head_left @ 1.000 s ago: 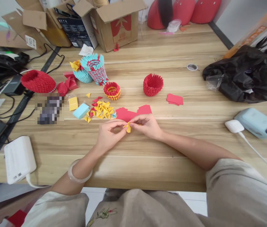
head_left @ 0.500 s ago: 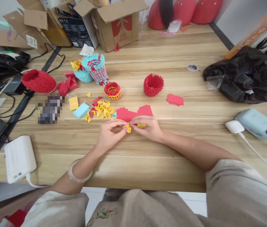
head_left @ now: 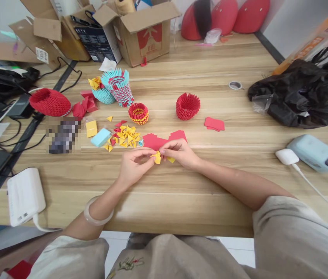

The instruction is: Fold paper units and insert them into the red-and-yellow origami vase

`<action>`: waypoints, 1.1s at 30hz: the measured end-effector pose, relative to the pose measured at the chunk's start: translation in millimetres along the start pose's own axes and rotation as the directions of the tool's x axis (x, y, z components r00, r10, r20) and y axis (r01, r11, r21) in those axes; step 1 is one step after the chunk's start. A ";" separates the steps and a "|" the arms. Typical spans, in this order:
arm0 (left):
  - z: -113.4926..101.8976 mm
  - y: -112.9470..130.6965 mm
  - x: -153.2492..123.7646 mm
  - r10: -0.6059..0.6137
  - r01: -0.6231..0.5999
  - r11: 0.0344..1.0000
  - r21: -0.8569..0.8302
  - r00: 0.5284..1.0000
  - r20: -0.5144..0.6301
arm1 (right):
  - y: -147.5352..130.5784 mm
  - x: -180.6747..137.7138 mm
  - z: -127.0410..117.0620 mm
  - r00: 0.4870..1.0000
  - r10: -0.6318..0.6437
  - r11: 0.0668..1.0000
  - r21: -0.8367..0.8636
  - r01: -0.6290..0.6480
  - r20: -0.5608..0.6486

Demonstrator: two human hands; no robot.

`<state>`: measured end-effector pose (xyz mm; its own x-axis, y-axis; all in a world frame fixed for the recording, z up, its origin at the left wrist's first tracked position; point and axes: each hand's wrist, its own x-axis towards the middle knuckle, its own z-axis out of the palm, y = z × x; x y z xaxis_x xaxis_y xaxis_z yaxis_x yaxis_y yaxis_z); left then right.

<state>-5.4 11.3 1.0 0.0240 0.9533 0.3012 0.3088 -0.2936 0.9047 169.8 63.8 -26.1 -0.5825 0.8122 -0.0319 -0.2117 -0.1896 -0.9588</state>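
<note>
Over the wooden table (head_left: 181,193), my left hand (head_left: 133,166) and my right hand (head_left: 180,153) meet fingertip to fingertip. Both pinch small folded yellow paper pieces (head_left: 157,157); one more yellow piece (head_left: 171,159) shows under my right fingers. Just beyond my hands lie flat red paper sheets (head_left: 155,140). A heap of yellow and red folded triangles (head_left: 125,136) lies to the left of them. A pale bangle sits on my left wrist.
Folded-paper models stand farther back: a red and yellow ring (head_left: 138,112), a red bowl (head_left: 187,105), a teal and red vase (head_left: 119,86), a wide red ring (head_left: 50,102). Cardboard boxes (head_left: 140,31), a black bag (head_left: 297,93), a white charger (head_left: 26,195) and red sheets (head_left: 214,124) surround them.
My hands have stayed together over the same spot, with small finger movements on the yellow pieces. A second yellow piece came into view under my right fingers.
</note>
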 end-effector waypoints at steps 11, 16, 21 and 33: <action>-1.0 -5.1 -1.7 0.059 -0.061 0.996 0.061 0.997 0.040 | -1.0 5.1 -1.2 0.985 0.164 0.978 0.124 -0.169 0.049; -1.4 -3.3 -0.8 0.043 -0.046 0.997 0.054 0.997 0.065 | -3.4 4.5 -1.1 0.985 0.168 0.979 0.112 -0.173 0.047; -0.9 -1.1 -0.6 0.008 -0.014 0.999 0.047 0.994 0.112 | -5.6 3.9 -0.3 0.984 0.171 0.979 0.105 -0.175 0.043; -1.1 -0.5 -0.1 -0.053 0.051 0.998 0.033 0.998 0.047 | -8.2 1.2 2.1 0.988 0.152 0.988 0.023 -0.152 0.022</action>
<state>-6.6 11.3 0.9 0.0520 0.9698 0.2384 0.3409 -0.2417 0.9085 169.2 65.2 -17.6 -0.6248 0.7618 -0.1711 -0.1388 -0.3240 -0.9358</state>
